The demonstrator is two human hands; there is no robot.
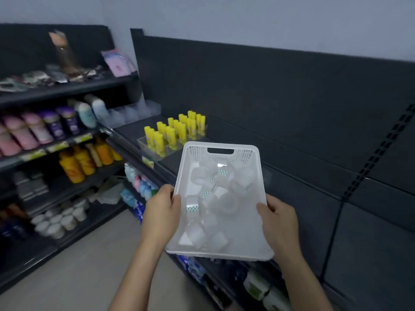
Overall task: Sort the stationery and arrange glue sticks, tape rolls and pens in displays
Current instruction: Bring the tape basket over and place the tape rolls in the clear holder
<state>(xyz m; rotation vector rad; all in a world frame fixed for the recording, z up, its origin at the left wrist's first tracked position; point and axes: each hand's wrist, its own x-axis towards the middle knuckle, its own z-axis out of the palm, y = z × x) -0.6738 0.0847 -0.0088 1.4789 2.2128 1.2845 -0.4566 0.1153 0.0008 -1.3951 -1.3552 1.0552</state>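
Both hands hold a white basket (244, 254) in mid-frame, over the front edge of a dark shelf (292, 176). The left hand (162, 212) grips the basket's long side at 9 o'clock, its thumb curled over the rim. The right hand (279, 223) grips the opposite side at 3 o'clock, thumb likewise on the rim. The basket's handle-slot end points to 12 o'clock, away from the person.

Inside lie clear tape rolls (224, 203) in a loose heap, some flat, some on edge, a few showing green-dotted labels.

At 11 o'clock from the basket, yellow glue sticks (173, 133) stand upright in rows in a clear tray (155, 153) on the shelf, just past the basket's far corner.

Toward 9 o'clock a second rack holds pink bottles (22, 133), with orange bottles (85, 162) one level down and white tubs (58, 221) below those, all blurred. Pale floor (78, 265) shows at 7 o'clock.
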